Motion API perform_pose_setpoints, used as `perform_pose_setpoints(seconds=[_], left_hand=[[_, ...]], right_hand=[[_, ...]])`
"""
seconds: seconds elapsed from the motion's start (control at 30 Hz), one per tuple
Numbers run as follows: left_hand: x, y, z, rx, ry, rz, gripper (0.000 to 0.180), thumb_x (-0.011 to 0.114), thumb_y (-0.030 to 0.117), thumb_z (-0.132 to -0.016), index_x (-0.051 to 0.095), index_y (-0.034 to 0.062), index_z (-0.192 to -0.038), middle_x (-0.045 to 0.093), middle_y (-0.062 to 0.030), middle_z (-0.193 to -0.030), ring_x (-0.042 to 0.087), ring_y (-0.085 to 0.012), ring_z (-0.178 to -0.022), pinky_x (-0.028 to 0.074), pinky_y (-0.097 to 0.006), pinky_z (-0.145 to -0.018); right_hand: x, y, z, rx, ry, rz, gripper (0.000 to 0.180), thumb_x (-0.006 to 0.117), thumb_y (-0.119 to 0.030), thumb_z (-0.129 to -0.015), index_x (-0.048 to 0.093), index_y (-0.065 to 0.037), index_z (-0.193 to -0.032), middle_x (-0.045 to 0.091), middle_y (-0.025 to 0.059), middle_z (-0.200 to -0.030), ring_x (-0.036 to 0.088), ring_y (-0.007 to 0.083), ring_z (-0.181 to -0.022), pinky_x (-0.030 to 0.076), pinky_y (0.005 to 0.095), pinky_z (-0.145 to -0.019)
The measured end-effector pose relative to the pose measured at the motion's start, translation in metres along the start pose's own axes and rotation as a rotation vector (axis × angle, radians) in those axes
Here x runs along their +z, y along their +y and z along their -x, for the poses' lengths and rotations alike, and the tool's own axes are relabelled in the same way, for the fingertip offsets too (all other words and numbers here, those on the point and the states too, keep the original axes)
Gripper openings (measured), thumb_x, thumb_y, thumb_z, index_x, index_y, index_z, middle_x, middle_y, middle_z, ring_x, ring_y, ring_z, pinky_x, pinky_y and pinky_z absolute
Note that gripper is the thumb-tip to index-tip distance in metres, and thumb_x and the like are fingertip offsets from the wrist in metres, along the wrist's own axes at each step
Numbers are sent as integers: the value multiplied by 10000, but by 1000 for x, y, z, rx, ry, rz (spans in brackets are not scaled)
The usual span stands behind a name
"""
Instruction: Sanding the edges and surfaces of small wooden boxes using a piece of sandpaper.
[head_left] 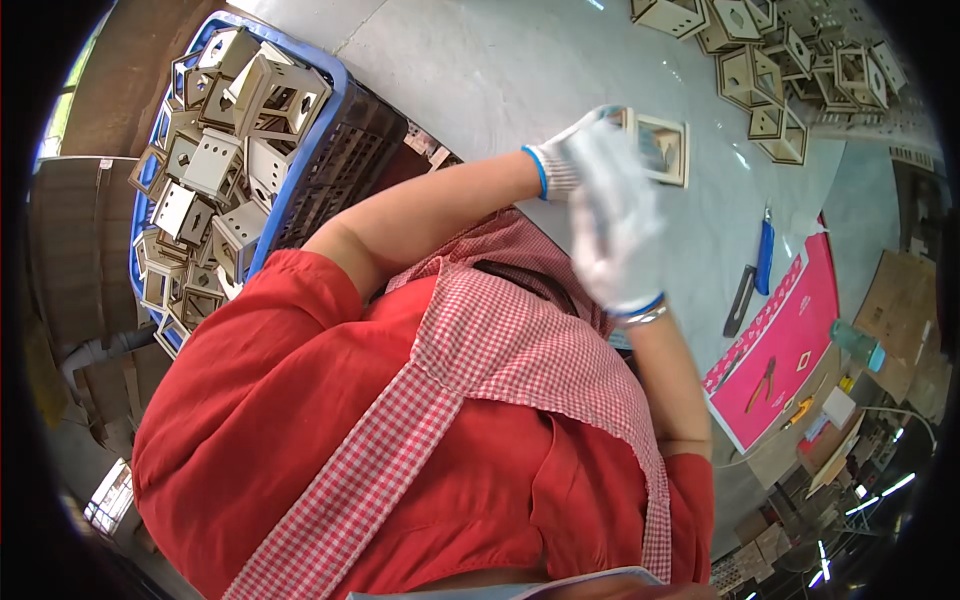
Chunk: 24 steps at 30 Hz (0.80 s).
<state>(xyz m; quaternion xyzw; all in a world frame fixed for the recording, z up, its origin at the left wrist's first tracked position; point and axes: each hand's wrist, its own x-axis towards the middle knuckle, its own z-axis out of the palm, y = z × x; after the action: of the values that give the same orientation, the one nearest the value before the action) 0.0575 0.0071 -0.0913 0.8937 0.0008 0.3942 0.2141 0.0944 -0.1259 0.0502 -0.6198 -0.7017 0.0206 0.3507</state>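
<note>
Open tabletop (490,85) ahead, crate (345,75) blocking left

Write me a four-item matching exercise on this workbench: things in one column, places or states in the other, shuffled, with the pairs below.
Things:
1. Lone wooden box
2. Pliers
3. Blue cutter
4. Right hand

Places and states:
A. Lying on the pink sheet
B. White-gloved and blurred
C. Beside the narrow black strip
D. Right by the left hand

Pairs: 1-D, 2-A, 3-C, 4-B
</note>
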Motion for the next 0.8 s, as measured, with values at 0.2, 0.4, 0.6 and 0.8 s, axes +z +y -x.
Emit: perform_pose_setpoints(seconds=[0.2, 0.4, 0.6, 0.8], left_hand=[[-33, 23, -20, -60, -316, 201, 276, 594, 323, -956, 697, 91, -1064, 731, -102, -1032, 641, -316, -1019, 413, -472, -1128], [-32, 25, -11, -128, -317, 216, 249, 609, 294, -928, 703, 114, -1072, 734, -101, -1023, 643, -315, -995, 378, -491, -1152], [-10, 13, 0, -50, -425, -76, 228, 625, 280, -896, 691, 106, -1027, 734, -109, -978, 648, -314, -932, 377, -508, -1151], [-7, 18, 6, 22, -171, -11, 204, 629, 274, -887, 672, 97, -979, 726, -110, -961, 652, -302, -938, 379, -514, -1150]], right_hand=[[-33, 88, -44, 484, -517, 280, 367, 625, -237, -986, 664, -15, -1275, 757, 180, -1002, 721, 353, -880, 559, 463, -776], [-63, 26, -58, 680, -59, -60, 342, 583, -256, -1031, 680, 9, -1225, 764, 185, -965, 719, 336, -843, 532, 411, -743], [0, 6, -8, 145, -28, 111, 379, 521, -251, -1071, 600, -91, -1405, 742, 185, -1098, 722, 291, -908, 561, 368, -785], [-6, -2, -16, 511, -171, 343, 381, 550, -212, -1050, 602, -91, -1407, 727, 171, -1164, 722, 321, -959, 571, 401, -825]])
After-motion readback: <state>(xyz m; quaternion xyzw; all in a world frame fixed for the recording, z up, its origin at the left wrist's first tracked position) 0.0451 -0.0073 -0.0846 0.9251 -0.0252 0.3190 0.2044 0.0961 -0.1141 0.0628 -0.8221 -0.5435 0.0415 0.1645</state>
